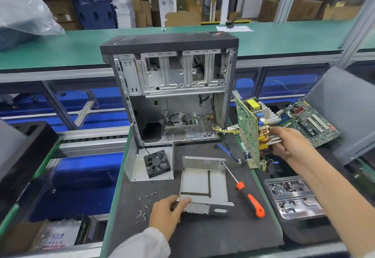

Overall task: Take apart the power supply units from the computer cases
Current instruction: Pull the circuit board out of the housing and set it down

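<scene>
An opened computer case (172, 87) stands upright on the black mat, its inside mostly bare. In front of it lies the power supply's empty metal shell (203, 184), and my left hand (168, 213) grips its near left corner. My right hand (288, 142) holds the power supply's green circuit board (247, 130) on edge, to the right of the case, by its coils and heat sink. Yellow and black wires (223, 131) run from the board toward the case. Another shell part with a black fan (157, 163) stands at the left.
An orange-handled screwdriver (250, 199) lies right of the shell. Several loose screws (145, 207) sit near my left hand. A motherboard (306, 121) leans on a grey side panel (345, 111) at the right. A plastic tray of parts (294, 197) lies below it.
</scene>
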